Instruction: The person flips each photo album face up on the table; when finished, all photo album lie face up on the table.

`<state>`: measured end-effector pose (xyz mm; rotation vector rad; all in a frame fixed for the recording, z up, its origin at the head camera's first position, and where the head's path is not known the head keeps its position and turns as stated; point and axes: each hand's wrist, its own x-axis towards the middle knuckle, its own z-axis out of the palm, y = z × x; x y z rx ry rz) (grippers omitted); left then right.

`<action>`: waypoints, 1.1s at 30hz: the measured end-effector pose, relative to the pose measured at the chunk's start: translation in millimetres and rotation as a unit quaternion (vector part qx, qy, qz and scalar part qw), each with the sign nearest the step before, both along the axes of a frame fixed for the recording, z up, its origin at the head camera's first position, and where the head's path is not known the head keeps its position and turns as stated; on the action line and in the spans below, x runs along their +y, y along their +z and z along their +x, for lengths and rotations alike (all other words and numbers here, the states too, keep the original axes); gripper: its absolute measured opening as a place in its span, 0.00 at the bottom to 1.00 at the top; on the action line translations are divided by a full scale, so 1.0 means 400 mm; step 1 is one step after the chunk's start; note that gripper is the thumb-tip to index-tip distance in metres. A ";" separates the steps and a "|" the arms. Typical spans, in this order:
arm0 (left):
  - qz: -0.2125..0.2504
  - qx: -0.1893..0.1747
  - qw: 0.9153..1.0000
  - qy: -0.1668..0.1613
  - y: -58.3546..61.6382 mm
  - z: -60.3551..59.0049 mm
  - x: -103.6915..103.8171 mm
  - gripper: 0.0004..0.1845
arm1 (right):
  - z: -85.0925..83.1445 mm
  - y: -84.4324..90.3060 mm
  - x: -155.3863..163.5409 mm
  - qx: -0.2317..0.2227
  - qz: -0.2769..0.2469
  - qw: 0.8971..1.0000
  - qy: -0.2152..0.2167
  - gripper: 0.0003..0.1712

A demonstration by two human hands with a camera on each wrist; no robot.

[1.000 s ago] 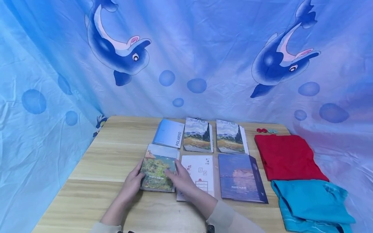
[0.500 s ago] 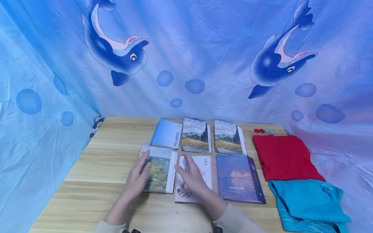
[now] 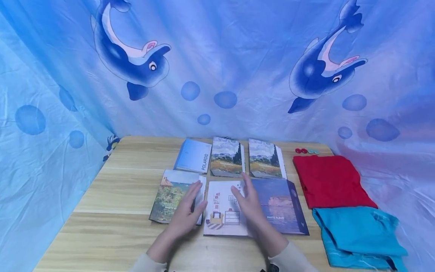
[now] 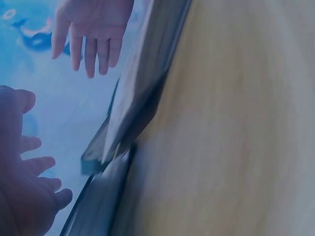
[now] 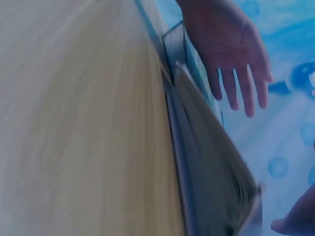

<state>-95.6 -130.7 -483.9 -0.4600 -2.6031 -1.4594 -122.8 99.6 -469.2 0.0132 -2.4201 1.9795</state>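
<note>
White album (image 3: 222, 207) between both hands (image 3: 252, 204)

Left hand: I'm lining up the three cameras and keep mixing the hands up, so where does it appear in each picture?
Head: the left hand is below and left of the centre, left of the right hand.
Left wrist: lower left, large and cut off by the frame.
Right wrist: top, right of centre.
Shared landmark: the blue curtain, across the top in head, left in left wrist, right in right wrist.
</note>
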 end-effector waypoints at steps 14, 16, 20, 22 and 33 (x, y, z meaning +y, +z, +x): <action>-0.062 -0.031 0.993 -0.097 -0.059 0.036 0.113 0.48 | 0.024 -0.039 0.053 -0.044 -0.007 0.999 -0.026 0.40; -0.097 -0.015 0.989 -0.110 -0.071 0.038 0.123 0.55 | 0.027 -0.043 0.056 -0.044 -0.013 0.999 -0.022 0.40; -0.158 0.025 0.980 -0.121 -0.088 0.039 0.135 0.64 | 0.027 -0.053 0.066 -0.050 -0.027 0.998 -0.018 0.39; -0.174 0.041 0.976 -0.121 -0.093 0.041 0.136 0.63 | 0.026 -0.055 0.073 -0.055 -0.036 0.998 -0.019 0.38; -0.166 0.017 0.978 -0.126 -0.080 0.067 0.117 0.56 | 0.031 -0.036 0.098 -0.073 -0.061 0.995 -0.024 0.38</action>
